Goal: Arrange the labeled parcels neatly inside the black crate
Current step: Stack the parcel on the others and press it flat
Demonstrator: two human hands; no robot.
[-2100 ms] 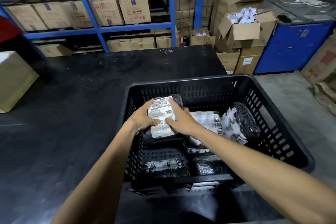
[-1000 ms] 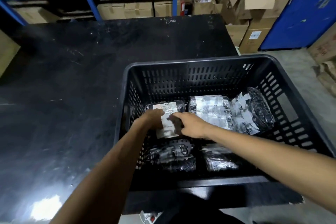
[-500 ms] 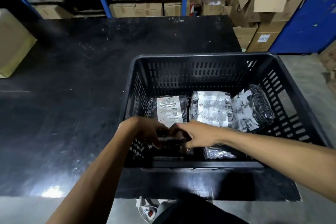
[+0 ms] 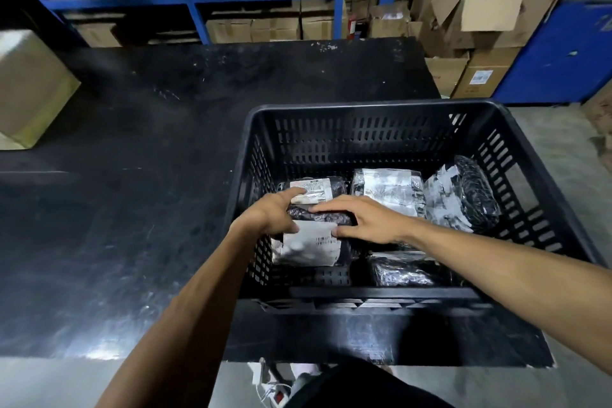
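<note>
Head view is showing both hands working inside the black crate (image 4: pixel 371 109), which is sitting at the near right corner of the dark table (image 4: pixel 132 175). The left hand (image 4: pixel 270 214) and the right hand (image 4: pixel 367 220) are together gripping a labelled parcel (image 4: pixel 311 242) in the crate's near left corner, each pinching its far, dark-wrapped edge with the thumb under and the fingers lying over the top; its white label is facing up. Just behind it, the far-left parcel (image 4: pixel 314 189) is lying flat, with a middle parcel (image 4: pixel 387 190) beside it and a tilted parcel (image 4: pixel 463 195) leaning toward the right wall. A dark-wrapped parcel (image 4: pixel 407 270) is occupying the near right area. To do this step well, I judge the held parcel is wanting to be lowered flat, label up, its edges squared against the left and near walls, and pressed down lightly so the soft wrapping is not bulging over its neighbour. Both forearms are reaching forward over the near rim, the left coming in almost straight, the right angling in from the right side with the wrist flattened and the palm facing down.
</note>
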